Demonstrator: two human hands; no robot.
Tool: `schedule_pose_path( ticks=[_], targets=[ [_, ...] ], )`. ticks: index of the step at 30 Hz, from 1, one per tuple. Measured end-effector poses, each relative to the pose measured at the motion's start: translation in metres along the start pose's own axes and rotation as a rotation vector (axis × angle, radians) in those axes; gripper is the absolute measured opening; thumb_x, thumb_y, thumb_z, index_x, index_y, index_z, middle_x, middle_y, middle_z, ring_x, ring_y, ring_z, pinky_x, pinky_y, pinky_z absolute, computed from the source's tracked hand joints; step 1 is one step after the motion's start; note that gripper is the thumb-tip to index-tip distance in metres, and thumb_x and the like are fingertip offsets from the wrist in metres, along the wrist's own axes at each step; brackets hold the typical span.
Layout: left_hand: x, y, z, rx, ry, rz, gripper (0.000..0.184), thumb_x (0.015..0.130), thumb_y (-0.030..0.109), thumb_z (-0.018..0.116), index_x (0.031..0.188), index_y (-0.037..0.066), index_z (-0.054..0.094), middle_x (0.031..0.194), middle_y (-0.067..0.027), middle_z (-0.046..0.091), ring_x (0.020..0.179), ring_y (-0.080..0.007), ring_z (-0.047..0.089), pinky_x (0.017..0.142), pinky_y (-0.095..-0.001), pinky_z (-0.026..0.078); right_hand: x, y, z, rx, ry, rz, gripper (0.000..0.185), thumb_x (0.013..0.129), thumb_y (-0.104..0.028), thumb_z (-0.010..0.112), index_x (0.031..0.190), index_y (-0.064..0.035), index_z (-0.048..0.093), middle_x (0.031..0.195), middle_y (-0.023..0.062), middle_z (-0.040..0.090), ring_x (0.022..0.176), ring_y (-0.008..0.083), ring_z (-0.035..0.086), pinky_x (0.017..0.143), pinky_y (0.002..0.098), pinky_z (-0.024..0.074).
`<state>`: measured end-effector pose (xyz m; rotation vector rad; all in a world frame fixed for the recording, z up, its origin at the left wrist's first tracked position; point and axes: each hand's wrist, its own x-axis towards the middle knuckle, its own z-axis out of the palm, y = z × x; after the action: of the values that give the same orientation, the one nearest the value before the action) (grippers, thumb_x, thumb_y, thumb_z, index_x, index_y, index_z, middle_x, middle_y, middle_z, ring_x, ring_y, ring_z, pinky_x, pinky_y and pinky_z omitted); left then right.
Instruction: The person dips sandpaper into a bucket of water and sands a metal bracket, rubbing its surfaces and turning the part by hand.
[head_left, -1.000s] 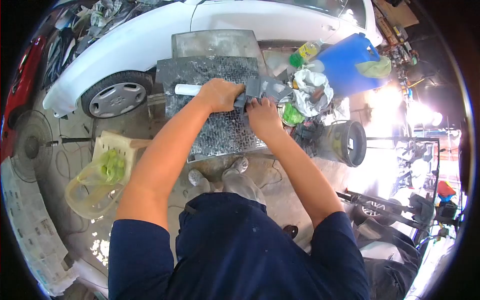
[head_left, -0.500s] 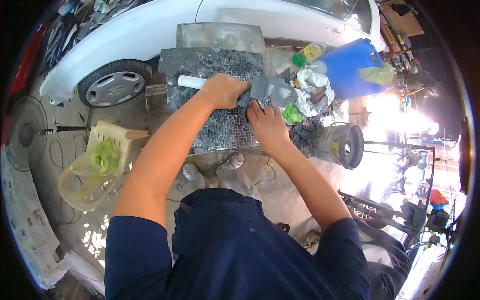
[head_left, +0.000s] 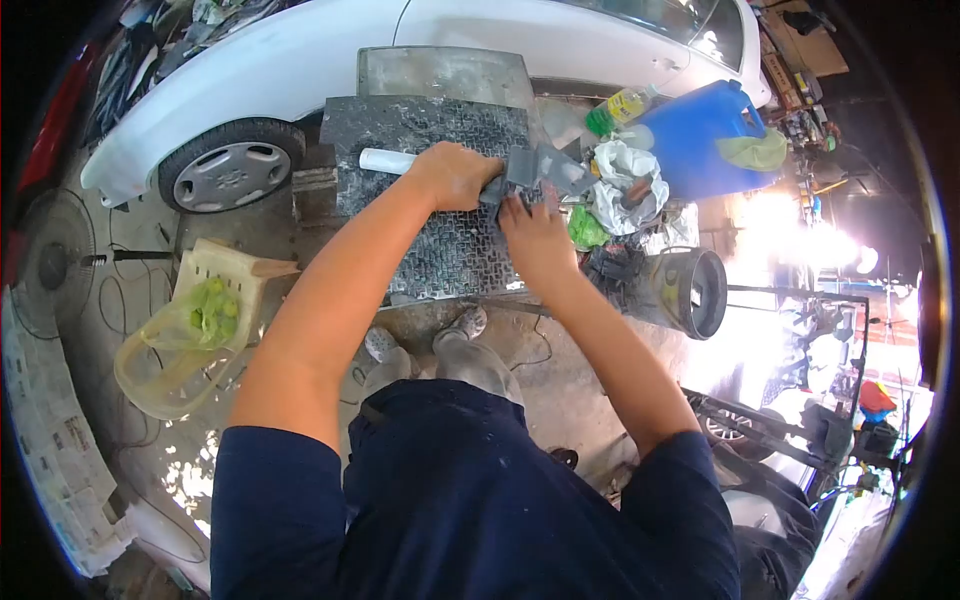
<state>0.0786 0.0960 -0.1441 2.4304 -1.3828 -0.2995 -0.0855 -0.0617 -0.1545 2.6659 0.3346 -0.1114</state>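
Gray piece (head_left: 522, 166) is clamped in left hand (head_left: 458, 178); right hand (head_left: 535, 232) touches it, grip hidden, unclear; black mat (head_left: 442, 258) beneath fingers, white car (head_left: 475, 28) beyond.

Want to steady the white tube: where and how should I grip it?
Probably pinch the tube near its exposed end, coming from the person's left: it looks slim and round, and that end is open to reach, while the left hand hides the rest.

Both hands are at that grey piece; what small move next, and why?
Perhaps steady the left hand and shift the right hand slightly: they sit close together at the grey piece, above the black textured surface.
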Motion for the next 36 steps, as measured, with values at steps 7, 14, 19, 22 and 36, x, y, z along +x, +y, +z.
schedule_pose_path(
  ticks=[7, 14, 19, 22, 36],
  targets=[
    [-0.001, 0.001, 0.003, 0.008, 0.011, -0.014, 0.031, 0.081, 0.017, 0.068, 0.111, 0.014, 0.069, 0.098, -0.0161, 0.077, 0.093, -0.0383, 0.075, 0.079, -0.0505, 0.059, 0.020, 0.021, 0.008, 0.090, -0.085, 0.036, 0.056, 0.091, -0.014, 0.061, 0.146, -0.0087, 0.056, 0.153, 0.0048, 0.056, 0.116, 0.0296, 0.062, 0.099, 0.0474, 0.0550],
    [0.001, -0.002, 0.007, -0.001, -0.022, -0.030, 0.032, 0.080, 0.016, 0.067, 0.112, 0.014, 0.069, 0.099, -0.0164, 0.077, 0.095, -0.0381, 0.075, 0.081, -0.0501, 0.059, -0.006, 0.009, -0.003, 0.058, 0.131, -0.019, 0.052, 0.093, -0.022, 0.063, 0.141, -0.0032, 0.060, 0.146, 0.0118, 0.061, 0.109, 0.0293, 0.068, 0.118, 0.0541, 0.0362],
    [0.001, -0.001, 0.005, 0.007, -0.011, -0.010, 0.030, 0.081, 0.017, 0.068, 0.111, 0.013, 0.069, 0.098, -0.0165, 0.077, 0.096, -0.0374, 0.075, 0.082, -0.0496, 0.059, 0.012, 0.013, 0.011, 0.135, 0.025, 0.075, 0.051, 0.092, -0.020, 0.063, 0.140, -0.0025, 0.061, 0.143, 0.0130, 0.062, 0.108, 0.0305, 0.068, 0.118, 0.0525, 0.0361],
    [0.001, 0.001, 0.002, -0.006, 0.002, -0.025, 0.029, 0.081, 0.017, 0.068, 0.110, 0.012, 0.070, 0.098, -0.0160, 0.077, 0.095, -0.0374, 0.075, 0.082, -0.0494, 0.059, 0.003, 0.012, 0.006, 0.086, 0.124, 0.037, 0.050, 0.093, -0.018, 0.060, 0.140, -0.0013, 0.061, 0.142, 0.0130, 0.062, 0.107, 0.0296, 0.066, 0.108, 0.0496, 0.0442],
    [-0.002, 0.002, 0.004, 0.010, 0.005, -0.016, 0.030, 0.083, 0.015, 0.066, 0.113, 0.013, 0.068, 0.098, -0.0167, 0.077, 0.095, -0.0384, 0.074, 0.081, -0.0500, 0.059, 0.007, -0.002, -0.005, 0.173, -0.019, 0.092, 0.050, 0.091, -0.010, 0.058, 0.140, 0.0001, 0.059, 0.149, 0.0109, 0.058, 0.108, 0.0303, 0.061, 0.096, 0.0459, 0.0530]
  ],
)
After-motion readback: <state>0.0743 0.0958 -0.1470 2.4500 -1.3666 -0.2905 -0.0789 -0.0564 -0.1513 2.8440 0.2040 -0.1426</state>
